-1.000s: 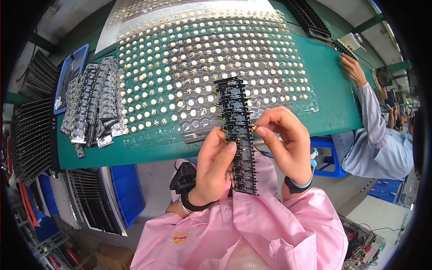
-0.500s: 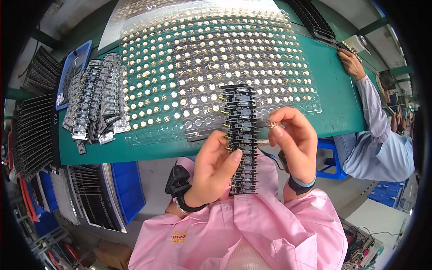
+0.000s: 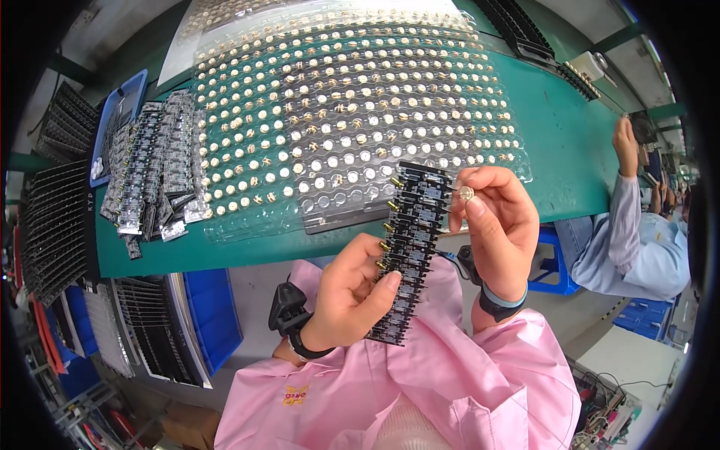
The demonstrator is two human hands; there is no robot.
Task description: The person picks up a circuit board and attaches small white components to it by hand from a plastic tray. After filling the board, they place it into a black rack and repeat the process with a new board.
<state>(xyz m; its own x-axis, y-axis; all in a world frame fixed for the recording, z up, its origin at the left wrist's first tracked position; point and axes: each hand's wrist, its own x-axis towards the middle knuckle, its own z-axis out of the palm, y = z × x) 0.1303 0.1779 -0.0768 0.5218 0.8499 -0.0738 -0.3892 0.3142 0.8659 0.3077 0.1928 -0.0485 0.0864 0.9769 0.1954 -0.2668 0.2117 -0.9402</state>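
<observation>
Between the thumb and fingers of my left hand (image 3: 356, 289) is a long black circuit board panel (image 3: 421, 217), tilted with its top end leaning right. Small brass-coloured cylindrical parts (image 3: 390, 226) stick out along its left edge. My right hand (image 3: 499, 225) pinches a small round, pale gold component (image 3: 466, 193) close to the panel's upper right edge. Past the panel lies a clear plastic blister tray (image 3: 330, 201) with rows of similar round parts; several pockets in its nearest rows hold none.
A pile of similar board panels (image 3: 161, 165) lies on the green table (image 3: 559, 135) at left, beside a blue tray (image 3: 120, 112). Black racks (image 3: 56, 217) stand at far left. A co-worker in light blue (image 3: 637, 247) sits at right near a blue stool (image 3: 551, 259).
The panel has tilted, its top end swinging right. My right hand has risen slightly, and the round component in it has turned. At right, the co-worker's hand has drawn back from the table.
</observation>
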